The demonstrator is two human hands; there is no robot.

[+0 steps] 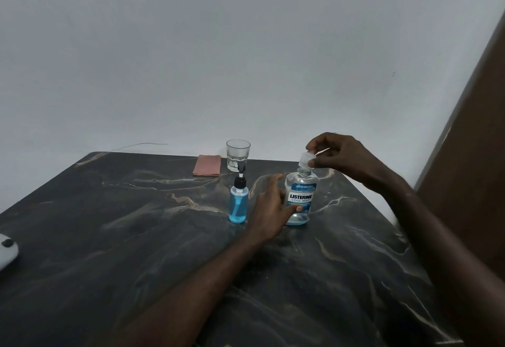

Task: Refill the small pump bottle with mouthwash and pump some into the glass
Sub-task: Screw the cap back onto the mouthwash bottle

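Observation:
A mouthwash bottle (pixel 301 196) with a blue and white label stands upright on the dark marble table (pixel 136 237); only a little blue liquid shows at its bottom. My left hand (pixel 269 207) holds its body from the left, thumb across the label. My right hand (pixel 338 155) pinches the clear cap (pixel 306 159) at the bottle's neck from above. The small pump bottle (pixel 238 200), mostly full of blue liquid with its black pump fitted, stands just left of my left hand. A clear glass (pixel 238 155) stands behind it near the table's far edge.
A folded pink cloth (pixel 207 165) lies left of the glass at the far edge. A white device (pixel 6 251) sits at the table's left edge. A grey wall rises behind, and a brown panel (pixel 478 155) stands at the right.

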